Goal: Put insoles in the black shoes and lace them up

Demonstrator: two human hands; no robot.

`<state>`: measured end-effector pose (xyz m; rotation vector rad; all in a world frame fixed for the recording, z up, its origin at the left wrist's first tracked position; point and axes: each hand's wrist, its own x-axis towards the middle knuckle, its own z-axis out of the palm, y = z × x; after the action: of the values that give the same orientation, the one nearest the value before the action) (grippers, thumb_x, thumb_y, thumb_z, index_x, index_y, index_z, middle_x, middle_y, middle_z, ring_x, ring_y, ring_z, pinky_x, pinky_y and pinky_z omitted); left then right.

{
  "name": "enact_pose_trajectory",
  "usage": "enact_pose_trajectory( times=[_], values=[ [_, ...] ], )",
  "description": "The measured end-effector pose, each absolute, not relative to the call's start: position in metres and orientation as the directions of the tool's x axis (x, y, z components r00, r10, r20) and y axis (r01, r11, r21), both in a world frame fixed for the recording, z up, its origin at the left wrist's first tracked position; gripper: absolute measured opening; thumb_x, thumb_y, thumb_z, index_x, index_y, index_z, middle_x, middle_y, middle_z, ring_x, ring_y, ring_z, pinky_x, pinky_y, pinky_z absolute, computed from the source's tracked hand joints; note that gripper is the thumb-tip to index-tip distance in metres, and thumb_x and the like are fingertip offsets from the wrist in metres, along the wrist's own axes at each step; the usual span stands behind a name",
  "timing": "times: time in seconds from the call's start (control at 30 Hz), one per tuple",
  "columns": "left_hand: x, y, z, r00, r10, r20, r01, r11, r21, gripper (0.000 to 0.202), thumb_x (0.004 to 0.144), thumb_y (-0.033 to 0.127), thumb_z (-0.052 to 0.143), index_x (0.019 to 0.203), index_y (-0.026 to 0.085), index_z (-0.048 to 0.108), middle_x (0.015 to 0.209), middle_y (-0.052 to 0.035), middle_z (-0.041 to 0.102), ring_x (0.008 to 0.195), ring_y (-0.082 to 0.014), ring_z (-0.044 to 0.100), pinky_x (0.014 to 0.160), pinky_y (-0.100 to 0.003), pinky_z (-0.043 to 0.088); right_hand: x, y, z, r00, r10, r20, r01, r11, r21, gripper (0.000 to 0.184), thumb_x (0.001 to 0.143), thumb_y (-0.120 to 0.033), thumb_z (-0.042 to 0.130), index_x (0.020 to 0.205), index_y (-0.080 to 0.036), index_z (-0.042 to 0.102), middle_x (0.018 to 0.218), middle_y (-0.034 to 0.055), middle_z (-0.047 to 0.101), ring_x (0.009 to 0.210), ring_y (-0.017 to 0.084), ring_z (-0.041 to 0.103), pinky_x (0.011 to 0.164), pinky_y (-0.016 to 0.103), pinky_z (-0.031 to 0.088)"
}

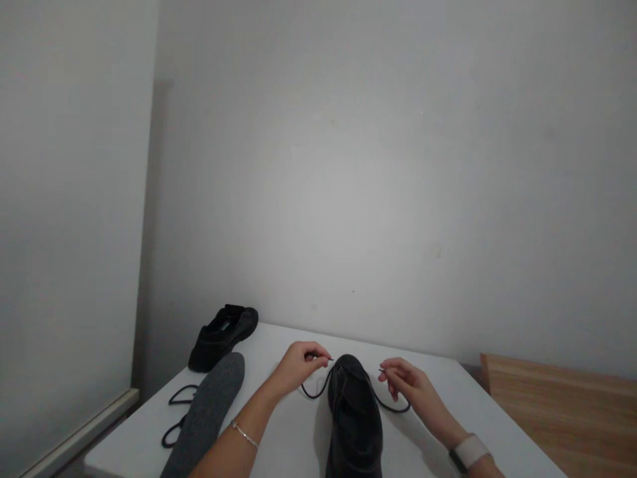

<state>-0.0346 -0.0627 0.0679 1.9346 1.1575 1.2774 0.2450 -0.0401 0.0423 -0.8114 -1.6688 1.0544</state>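
A black shoe stands on the white table with its toe pointing away from me. One black shoelace runs out from both sides of its front, each side hanging in a loop. To the shoe's left, my left hand pinches one lace end, its tip sticking out towards the shoe. On the other side my right hand pinches the opposite end between thumb and fingers. Neither hand touches the shoe itself.
A second black shoe sits at the table's far left corner. Nearer lie a grey insole and a loose black lace, partly under it. The white table meets a grey wall behind. A wooden panel stands at the right.
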Motion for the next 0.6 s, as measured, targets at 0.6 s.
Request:
enact_pose_trajectory(
  times=[0.6],
  values=[
    [-0.024,-0.07,0.046,0.195,0.834,0.515,0.462,-0.542,0.702,0.015,0.074,0.024,0.058,0.077,0.016,0.07,0.069,-0.0013,0.063,0.058,-0.0117,0.043,0.055,-0.023,0.032,0.226,-0.059,0.039,-0.361,0.833,0.419,0.257,0.521,-0.814,0.025,0.08,-0.041,0.056,0.077,-0.017,0.057,0.071,-0.0003,0.052,0.065,0.013,0.048,0.059,0.025,0.038]
  ],
)
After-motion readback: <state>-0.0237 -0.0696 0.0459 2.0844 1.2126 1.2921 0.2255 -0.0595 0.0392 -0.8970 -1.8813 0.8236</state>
